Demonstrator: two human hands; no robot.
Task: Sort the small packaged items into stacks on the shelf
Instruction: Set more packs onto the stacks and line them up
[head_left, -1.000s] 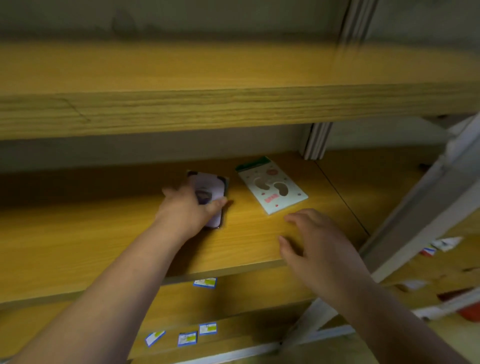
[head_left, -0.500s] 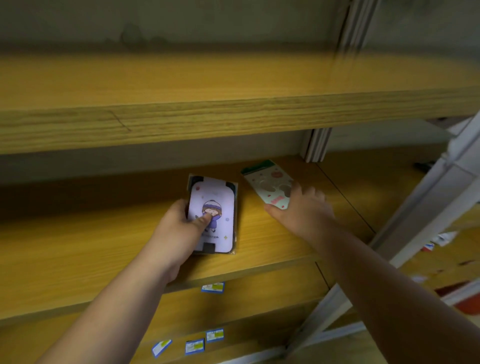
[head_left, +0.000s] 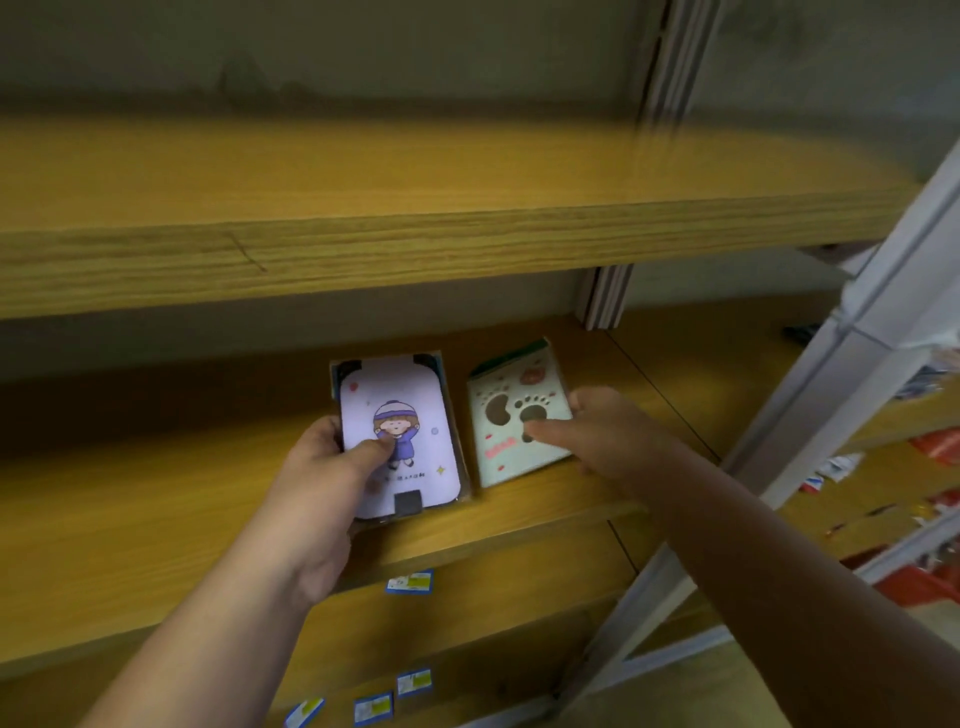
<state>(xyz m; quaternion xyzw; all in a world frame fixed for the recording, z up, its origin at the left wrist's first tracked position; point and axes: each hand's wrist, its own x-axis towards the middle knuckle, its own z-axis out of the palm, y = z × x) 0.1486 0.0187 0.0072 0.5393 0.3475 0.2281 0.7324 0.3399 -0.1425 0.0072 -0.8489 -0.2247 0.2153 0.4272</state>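
At the centre of the frame, the left hand (head_left: 322, 467) is pinching the lilac packet (head_left: 400, 436) with the cartoon child, thumb pressing on its face and fingers curling round its left edge, likely to square it on the wooden shelf (head_left: 156, 493). Just right of it, not quite touching, the paw-print packet (head_left: 511, 421) is lying flat; the right hand (head_left: 608, 431) is gripping its right edge, thumb on top, seemingly aligning it so the two kinds start separate stacks side by side.
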